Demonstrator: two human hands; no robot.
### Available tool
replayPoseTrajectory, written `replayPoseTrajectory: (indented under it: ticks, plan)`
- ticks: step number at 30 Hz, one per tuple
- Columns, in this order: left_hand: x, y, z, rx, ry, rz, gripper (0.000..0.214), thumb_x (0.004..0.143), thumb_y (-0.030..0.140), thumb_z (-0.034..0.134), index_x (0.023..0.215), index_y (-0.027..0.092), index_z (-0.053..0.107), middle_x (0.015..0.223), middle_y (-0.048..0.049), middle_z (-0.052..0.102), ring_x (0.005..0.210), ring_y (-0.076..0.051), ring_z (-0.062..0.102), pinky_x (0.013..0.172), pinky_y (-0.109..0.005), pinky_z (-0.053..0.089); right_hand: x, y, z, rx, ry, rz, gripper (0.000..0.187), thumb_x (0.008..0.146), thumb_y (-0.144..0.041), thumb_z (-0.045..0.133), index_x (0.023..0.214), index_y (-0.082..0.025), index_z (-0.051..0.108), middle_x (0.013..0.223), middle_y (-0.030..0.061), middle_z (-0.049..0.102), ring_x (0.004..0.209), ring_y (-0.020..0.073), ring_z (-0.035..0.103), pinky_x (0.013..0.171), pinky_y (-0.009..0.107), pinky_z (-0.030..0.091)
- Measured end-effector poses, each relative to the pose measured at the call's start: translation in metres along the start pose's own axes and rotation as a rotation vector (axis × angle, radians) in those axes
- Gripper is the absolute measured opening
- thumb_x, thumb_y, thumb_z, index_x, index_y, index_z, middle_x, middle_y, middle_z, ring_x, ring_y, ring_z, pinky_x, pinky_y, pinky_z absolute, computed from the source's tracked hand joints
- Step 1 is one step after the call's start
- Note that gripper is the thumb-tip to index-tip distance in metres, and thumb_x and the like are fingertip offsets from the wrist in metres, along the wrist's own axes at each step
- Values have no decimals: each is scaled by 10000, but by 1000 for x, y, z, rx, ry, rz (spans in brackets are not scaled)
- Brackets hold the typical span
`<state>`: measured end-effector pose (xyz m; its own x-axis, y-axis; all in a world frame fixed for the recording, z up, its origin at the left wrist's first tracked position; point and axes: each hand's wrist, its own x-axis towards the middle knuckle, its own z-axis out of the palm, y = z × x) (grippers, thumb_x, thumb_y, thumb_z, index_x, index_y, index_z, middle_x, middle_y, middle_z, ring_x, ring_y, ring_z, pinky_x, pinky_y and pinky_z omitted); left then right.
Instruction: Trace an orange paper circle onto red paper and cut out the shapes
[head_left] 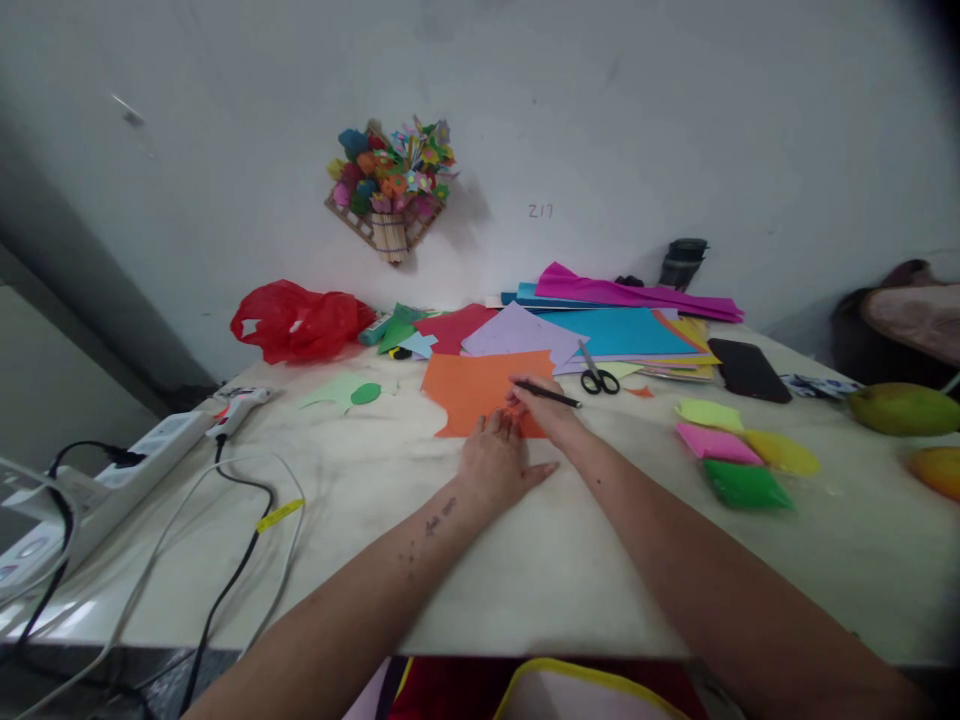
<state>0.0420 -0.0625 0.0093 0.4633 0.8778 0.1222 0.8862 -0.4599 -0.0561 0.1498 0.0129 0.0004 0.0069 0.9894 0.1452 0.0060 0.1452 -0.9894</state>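
An orange paper sheet [480, 388] lies on the pale table [390, 560] in front of me. My left hand [496, 462] rests flat on the sheet's near edge, fingers stretched forward. My right hand [541, 408] sits just to the right of it, fingers closed round a black pen [547, 393] whose tip touches the orange sheet. Black-handled scissors [598, 372] lie a little beyond my right hand.
A stack of coloured paper sheets [615, 330] lies at the back with a black phone [748, 370] beside it. Small coloured bags [739, 455] and mangoes [904, 408] sit right. A red plastic bag [296, 320], glue gun [236, 405], power strip [112, 480] and cables lie left.
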Motion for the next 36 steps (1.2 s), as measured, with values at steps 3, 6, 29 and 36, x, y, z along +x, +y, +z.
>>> replayPoseTrajectory:
  ticks: [3, 6, 29, 36]
  plan:
    - [-3, -1, -4, -12, 16, -5, 825, 751, 698, 146, 1262, 107, 414, 1266, -125, 451, 1167, -308, 307, 943, -425, 244, -3, 2, 2, -27, -72, -15, 170, 727, -306, 530, 798, -156, 569, 654, 17, 603, 586, 103, 576, 530, 214, 462]
    - [-4, -2, -6, -21, -9, -66, 877, 709, 743, 159, 1289, 124, 382, 1304, -141, 400, 1182, -344, 279, 951, -454, 217, -3, 6, 3, -86, -93, -52, 251, 715, -390, 544, 722, -143, 593, 652, 38, 614, 587, 115, 578, 553, 231, 469]
    - [-7, 1, -13, -2, -249, -261, 938, 610, 824, 141, 1329, 242, 293, 1414, -152, 186, 1260, -425, 88, 926, -600, 139, -1, 17, 6, -559, -167, -217, 292, 729, -444, 522, 729, -176, 639, 714, 41, 653, 669, 144, 592, 602, 243, 433]
    - [-6, 3, -14, -1, -277, -266, 939, 622, 816, 170, 1338, 217, 277, 1410, -170, 183, 1259, -425, 96, 940, -585, 138, -4, 14, 8, -744, -136, -251, 311, 773, -461, 465, 751, -192, 619, 695, 30, 637, 629, 132, 558, 558, 231, 379]
